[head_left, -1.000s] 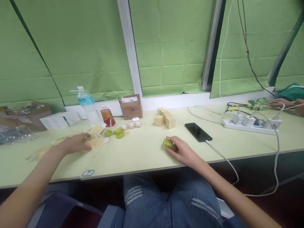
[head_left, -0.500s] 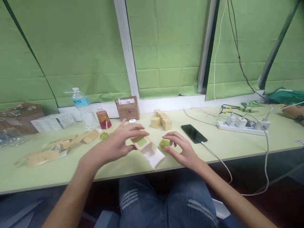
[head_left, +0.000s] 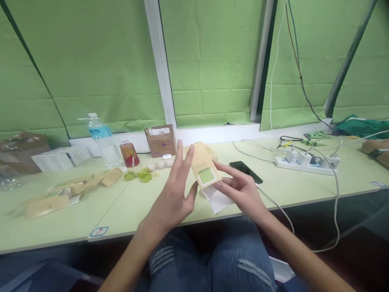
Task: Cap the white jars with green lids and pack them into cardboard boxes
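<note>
A small tan cardboard box (head_left: 203, 165) with a green square printed on its face is tilted up in front of me, its white open flap (head_left: 219, 202) hanging below. My right hand (head_left: 241, 188) pinches the box at its lower right corner between thumb and fingers. At the box's left side is my left hand (head_left: 174, 194), fingers stretched upward and apart, its thumb by the lower left edge. Whether the left thumb presses on the box I cannot tell. Several green cases (head_left: 144, 175) lie on the table left of my hands.
Flattened tan packaging (head_left: 48, 205) lies at the left. Behind stand a water bottle (head_left: 103, 142), a red-labelled bottle (head_left: 129, 153), a brown carton (head_left: 161, 140) and a white earbud case (head_left: 167, 157). A phone (head_left: 246, 171) and a power strip (head_left: 304, 164) with cables are at the right.
The box has turned upright, its printed face toward me, and my right hand now grips it. The green case that was at my right fingers is no longer visible there. My left fingers have straightened.
</note>
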`<state>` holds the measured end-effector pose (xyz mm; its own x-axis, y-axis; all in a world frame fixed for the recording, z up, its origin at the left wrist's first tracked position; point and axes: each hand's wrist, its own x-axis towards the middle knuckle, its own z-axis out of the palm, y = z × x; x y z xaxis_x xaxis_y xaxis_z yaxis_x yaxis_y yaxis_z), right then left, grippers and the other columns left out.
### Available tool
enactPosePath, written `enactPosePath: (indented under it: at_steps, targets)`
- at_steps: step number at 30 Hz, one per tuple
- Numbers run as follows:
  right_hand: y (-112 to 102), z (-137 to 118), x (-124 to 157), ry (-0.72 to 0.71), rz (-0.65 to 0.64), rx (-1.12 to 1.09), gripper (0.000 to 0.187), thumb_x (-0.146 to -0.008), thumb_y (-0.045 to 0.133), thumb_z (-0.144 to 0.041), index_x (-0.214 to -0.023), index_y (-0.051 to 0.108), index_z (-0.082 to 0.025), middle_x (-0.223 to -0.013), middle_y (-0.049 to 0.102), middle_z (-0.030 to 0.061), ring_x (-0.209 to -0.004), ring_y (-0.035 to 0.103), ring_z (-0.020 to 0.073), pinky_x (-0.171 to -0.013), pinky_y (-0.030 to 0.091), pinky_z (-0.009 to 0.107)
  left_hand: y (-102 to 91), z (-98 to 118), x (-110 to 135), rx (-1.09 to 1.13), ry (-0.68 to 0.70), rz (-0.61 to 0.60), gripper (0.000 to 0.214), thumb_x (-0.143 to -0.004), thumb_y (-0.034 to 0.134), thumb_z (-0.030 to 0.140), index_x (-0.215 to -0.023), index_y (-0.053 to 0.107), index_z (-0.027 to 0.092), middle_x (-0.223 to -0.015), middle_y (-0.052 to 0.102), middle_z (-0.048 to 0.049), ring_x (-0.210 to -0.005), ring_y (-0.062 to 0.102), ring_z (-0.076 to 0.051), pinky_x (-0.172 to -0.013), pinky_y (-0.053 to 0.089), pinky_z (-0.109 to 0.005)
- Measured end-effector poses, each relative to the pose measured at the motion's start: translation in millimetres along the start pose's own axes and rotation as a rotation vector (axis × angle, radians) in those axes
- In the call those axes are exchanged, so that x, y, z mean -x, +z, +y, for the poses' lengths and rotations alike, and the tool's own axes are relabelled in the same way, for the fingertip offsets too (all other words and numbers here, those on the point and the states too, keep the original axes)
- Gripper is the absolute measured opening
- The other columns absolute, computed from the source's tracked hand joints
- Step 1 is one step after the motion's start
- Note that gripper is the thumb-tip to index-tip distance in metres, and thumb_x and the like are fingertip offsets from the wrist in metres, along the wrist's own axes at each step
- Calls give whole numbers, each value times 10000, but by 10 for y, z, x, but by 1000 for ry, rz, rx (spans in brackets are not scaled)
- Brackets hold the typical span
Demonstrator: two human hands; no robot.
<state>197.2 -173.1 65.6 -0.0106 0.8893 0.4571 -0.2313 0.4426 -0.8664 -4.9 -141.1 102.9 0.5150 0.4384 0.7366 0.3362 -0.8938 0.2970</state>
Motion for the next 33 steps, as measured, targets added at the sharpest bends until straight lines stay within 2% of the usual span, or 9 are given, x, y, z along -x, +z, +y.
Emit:
enactPosePath:
  at_steps: [3,5,11,16,19,23,25,28,33]
  targets:
    - [127,53,15,-38,151,-18,562,-824,815,-377,-1353,654,-276,-1126,773,74,-893,746,253,-701,634,368,86,-5,25,236,-68,-43,814,-960,551,151,-1625,151,396,-1733,0,-29,-1575,143,-348,-1134,495,-489]
    - [158,102,14,-64,183,-13,523,-818,819,-391,-1309,681,-276,-1237,738,85,-983,743,281,-730,645,385,87,-34,23,318,-89,-97,775,-945,614,205,-1601,252,401,-1733,26,-30,-1552,236,-361,-1068,561,-448]
    - [76,249,-39,-99,77,34,497,-773,859,-364,-1240,713,-273,-1293,690,96,-976,735,249,-785,655,389,68,-159,-3,343,-85,-24,639,-881,736,283,-1472,504,356,-1710,171,-51,-1529,308,-354,-1003,610,-391]
    - [-131,97,-34,-290,-30,298,344,-838,807,-325,-1176,745,-295,-1480,521,90,-1203,643,265,-831,663,371,76,-167,-17,333,-109,-9,478,-872,744,277,-1337,638,315,-1666,291,-58,-1508,354,-339,-964,630,-366]
    - [-240,-42,2,-429,-139,443,213,-910,730,-310,-1117,764,-277,-1387,595,107,-1266,596,285,-904,633,419,60,-198,-27,365,-163,46,415,-877,734,276,-1286,666,300,-1616,373,-71,-1469,413,-330,-907,653,-362]
    - [-215,-67,26,-527,-231,580,253,-809,841,-350,-1030,759,-257,-1368,595,110,-1087,656,264,-980,560,481,86,-235,-38,418,-212,109,360,-872,734,261,-1227,679,274,-1562,435,-89,-1422,469,-316,-881,658,-363]
    - [-142,-11,23,-514,-165,594,118,-845,809,-314,-876,733,-229,-1342,587,104,-1001,660,226,-957,550,464,116,-217,-40,424,-210,128,332,-868,738,250,-1195,686,268,-1551,446,-90,-1424,465,-310,-896,652,-368]
    - [-29,83,15,-490,18,530,225,-927,709,-259,-719,645,-206,-1128,642,96,-1063,638,239,-917,538,427,159,-158,-35,418,-188,125,304,-844,768,252,-1142,710,262,-1554,444,-86,-1441,444,-314,-948,632,-390]
    - [82,132,41,-432,232,430,282,-929,701,-292,-676,613,-207,-961,617,90,-1052,617,245,-601,517,281,229,-106,-16,460,-171,53,262,-870,736,265,-1131,725,264,-1553,449,-90,-1429,459,-314,-918,638,-374]
